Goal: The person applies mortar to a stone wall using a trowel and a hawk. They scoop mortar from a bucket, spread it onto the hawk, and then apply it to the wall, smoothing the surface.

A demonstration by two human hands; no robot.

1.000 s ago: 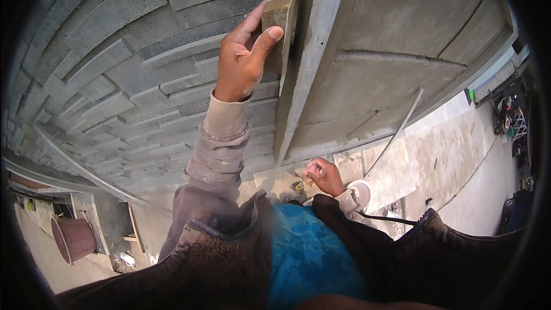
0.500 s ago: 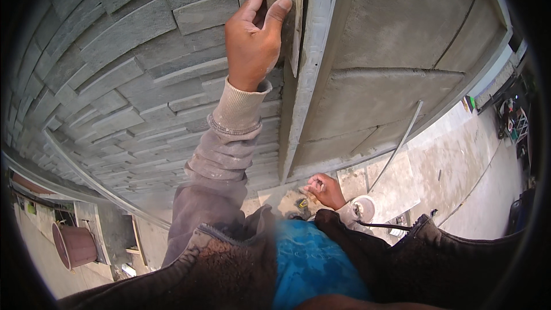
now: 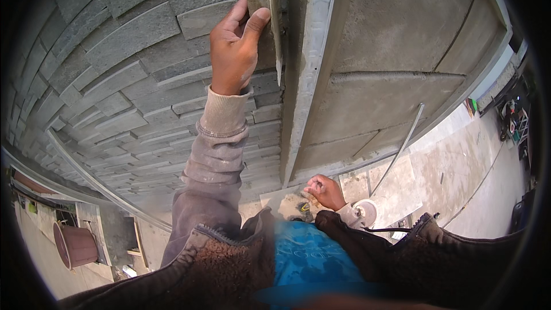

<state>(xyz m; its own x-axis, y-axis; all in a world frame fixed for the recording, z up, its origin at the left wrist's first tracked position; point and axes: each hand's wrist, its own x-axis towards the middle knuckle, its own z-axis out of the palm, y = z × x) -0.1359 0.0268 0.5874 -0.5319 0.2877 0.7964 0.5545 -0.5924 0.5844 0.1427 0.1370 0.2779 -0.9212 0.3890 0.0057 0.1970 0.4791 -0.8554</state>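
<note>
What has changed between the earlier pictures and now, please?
The left hand and the flat tool it grips have shifted left, away from the pale corner strip, since half a second ago. The grip is unchanged, and the right hand stays low, curled.

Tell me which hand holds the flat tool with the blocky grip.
The left hand, raised beside the stone-clad wall and gripping the flat tool. The right hand, lower and near the pale bucket, is not on it.
</note>
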